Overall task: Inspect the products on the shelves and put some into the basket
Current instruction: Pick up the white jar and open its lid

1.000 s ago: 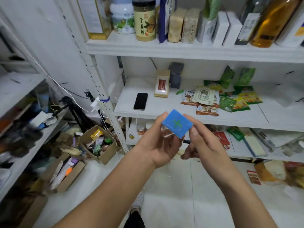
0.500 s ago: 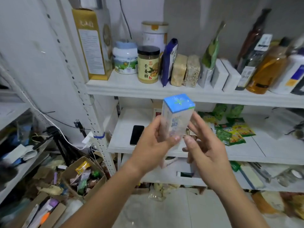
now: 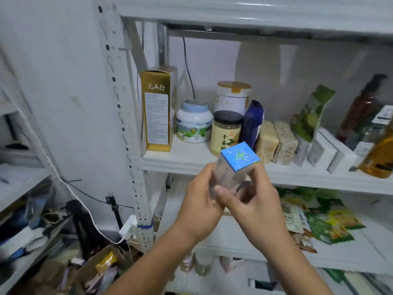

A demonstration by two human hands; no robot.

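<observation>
White metal shelves [image 3: 276, 177] line a cluttered storeroom. Both hands, left hand [image 3: 200, 201] and right hand [image 3: 253, 207], meet around one small pale box [image 3: 231, 169] with a blue top bearing a green cross, held before the shelf edge. Behind stand one gold carton [image 3: 157, 111], three jars and two brick-like blocks. Box print is blurred; bottles at right are cut off.

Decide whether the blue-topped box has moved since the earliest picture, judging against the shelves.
Yes. The blue-topped box, held by both hands, has risen from the phone shelf's level to the edge of the jar shelf above.
</observation>
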